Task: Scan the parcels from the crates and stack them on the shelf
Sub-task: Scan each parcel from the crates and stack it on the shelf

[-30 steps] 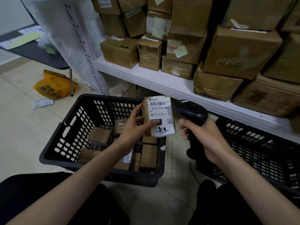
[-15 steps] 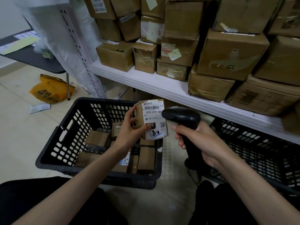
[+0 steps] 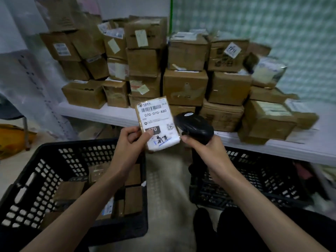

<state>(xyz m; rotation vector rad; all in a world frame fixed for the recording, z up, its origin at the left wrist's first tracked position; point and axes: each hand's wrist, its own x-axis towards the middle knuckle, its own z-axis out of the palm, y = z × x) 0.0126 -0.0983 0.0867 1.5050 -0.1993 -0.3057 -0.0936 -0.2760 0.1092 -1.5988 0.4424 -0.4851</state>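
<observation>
Parcel (image 3: 156, 122) upright, long axis near-vertical, label facing camera, left hand (image 3: 127, 142) pinching.

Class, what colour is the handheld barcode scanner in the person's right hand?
Black; the head view shows the handheld barcode scanner gripped by the right hand.

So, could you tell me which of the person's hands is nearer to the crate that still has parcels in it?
Left. The left hand is above that crate, holding a parcel; the right hand grips the scanner farther right.
</observation>
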